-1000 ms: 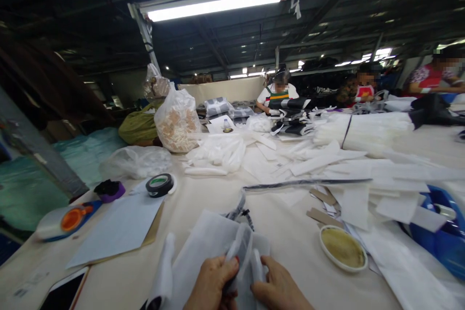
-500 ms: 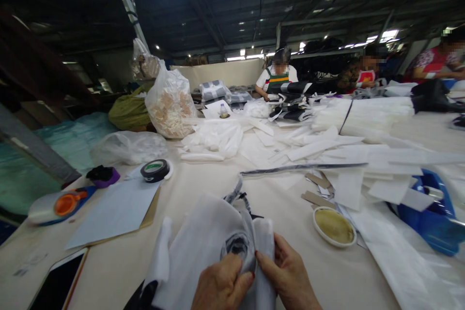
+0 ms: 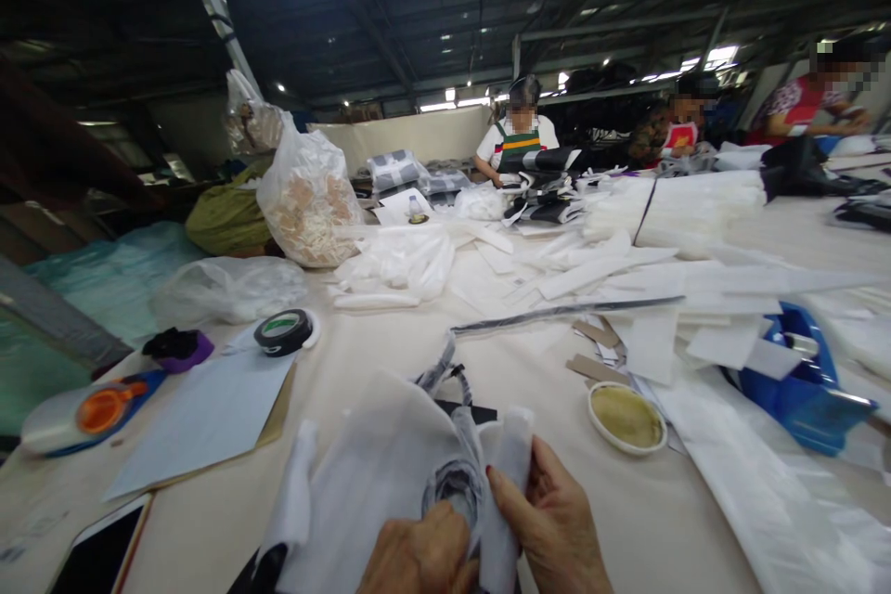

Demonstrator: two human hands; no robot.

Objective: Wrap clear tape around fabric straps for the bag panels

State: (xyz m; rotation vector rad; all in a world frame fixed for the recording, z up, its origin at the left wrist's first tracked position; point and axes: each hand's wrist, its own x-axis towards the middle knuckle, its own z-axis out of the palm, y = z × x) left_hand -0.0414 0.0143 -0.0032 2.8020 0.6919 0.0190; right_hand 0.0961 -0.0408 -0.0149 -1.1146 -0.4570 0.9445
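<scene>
My left hand (image 3: 418, 552) is closed at the near side of a grey coiled wrapped strip (image 3: 452, 487), its fingers curled into the coil and partly hidden. My right hand (image 3: 561, 520) grips a rolled edge of white translucent wrapping sheet (image 3: 507, 501), thumb in front and fingers behind. More of this sheet (image 3: 376, 455) stands up loosely around the left of the coil. Black material (image 3: 480, 412) peeks out behind it. A long grey wrapped strip (image 3: 557, 314) trails from the bundle across the table to the right.
Left lie a phone (image 3: 101, 548), light-blue paper (image 3: 201, 427), black tape (image 3: 283, 332) and a roll with an orange core (image 3: 104, 408). Right are a round dish (image 3: 627, 420), a blue tape dispenser (image 3: 800, 380) and white sheets (image 3: 654, 343). Several people (image 3: 519, 135) work across the table.
My left hand has pushed lower into the coil and its thumb has dropped from view. My right hand has tilted the rolled sheet to the right. The view has shifted slightly.
</scene>
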